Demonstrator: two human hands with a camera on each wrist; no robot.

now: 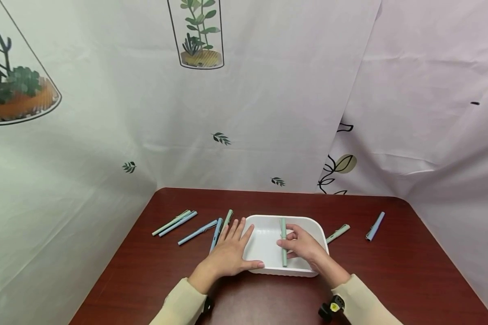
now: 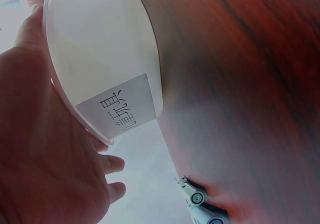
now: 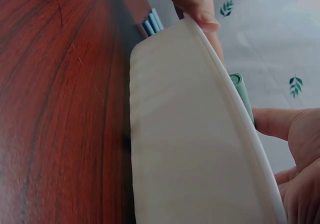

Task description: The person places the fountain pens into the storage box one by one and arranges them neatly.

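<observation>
In the head view my right hand [image 1: 302, 246] pinches a light green pen [image 1: 284, 261] between thumb and fingers. The pen points away from me over the white plastic tray [image 1: 264, 239]. From the right wrist view, the pen's round end [image 3: 237, 79] shows just above the tray's rim. My left hand [image 1: 229, 253] lies with straight, spread fingers along the tray's left side, its thumb across the near rim. Beside those fingertips, a green pen [image 1: 229, 216] and a blue pen [image 1: 216, 232] lie on the table, partly covered by the hand.
More pens rest on the brown table [image 1: 146, 289]: a blue pen [image 1: 197, 232] left of the tray, a green pen [image 1: 171, 222] and blue pen [image 1: 178, 224] farther left. Right of the tray lie a green pen [image 1: 338, 233] and a blue pen [image 1: 375, 226]. A printed curtain [image 1: 248, 113] hangs behind.
</observation>
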